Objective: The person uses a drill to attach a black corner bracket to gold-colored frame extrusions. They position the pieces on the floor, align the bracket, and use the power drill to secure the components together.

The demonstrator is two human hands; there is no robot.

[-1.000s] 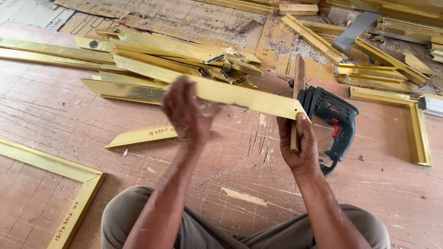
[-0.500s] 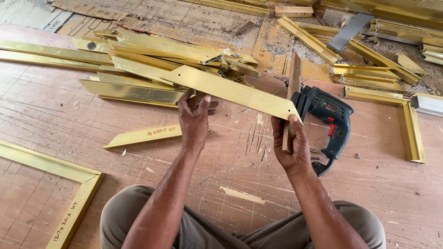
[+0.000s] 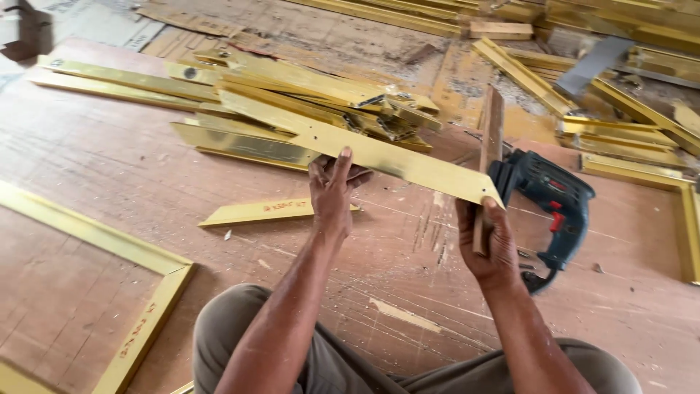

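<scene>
Centre frame: left hand (image 3: 332,191) and right hand (image 3: 490,244) grip a gold moulding strip (image 3: 364,149); keeping its mitred end flush against the upright wooden strip (image 3: 487,157) looks wise.

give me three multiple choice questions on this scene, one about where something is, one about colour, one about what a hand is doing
1. Where does the power drill lie?
A. on the floor to the right of the right hand
B. on the person's lap
C. on top of the pile of strips

2. What colour is the long strip held between the hands?
A. silver
B. gold
C. black

3. What is the right hand doing?
A. resting flat on the floor
B. gripping the drill
C. holding an upright wooden piece against the strip's end

Answers:
1. A, the drill lies on the board floor just beyond the right hand.
2. B, it has the same shiny gold as the pile behind it.
3. C, its fingers wrap the wooden piece where the strip's corner meets it, while the left hand supports the strip from below.
</scene>
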